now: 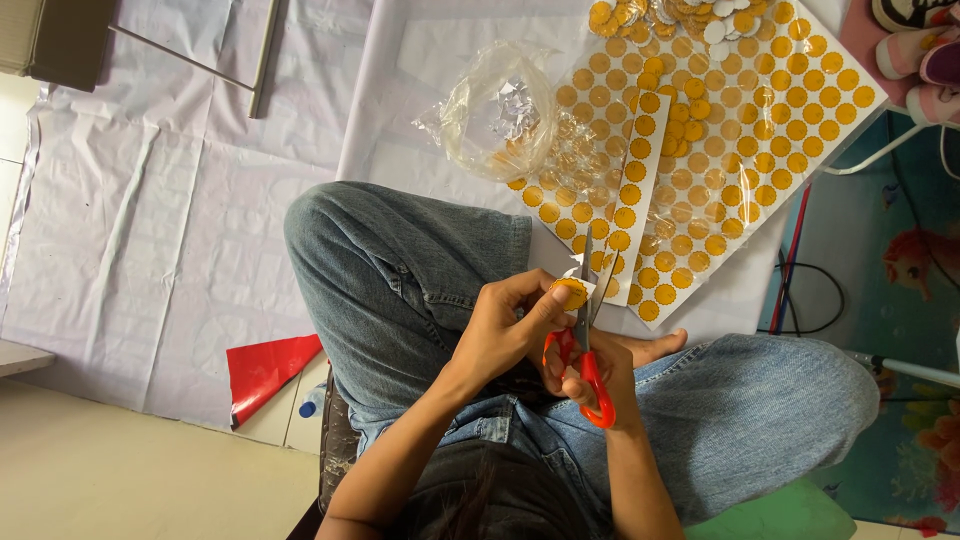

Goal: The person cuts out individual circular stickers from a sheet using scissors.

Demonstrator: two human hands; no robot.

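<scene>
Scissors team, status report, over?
Right hand grips red-handled scissors, blades open. Left hand pinches round yellow paper sticker. Nothing blocking.

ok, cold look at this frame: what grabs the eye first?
The red-handled scissors at centre, gripped by the right hand, blades beside a small yellow scalloped disc pinched in the left hand. Beyond the denim knees, sheets of yellow discs fill the upper right, with a crumpled clear plastic bag at their left edge.
</scene>
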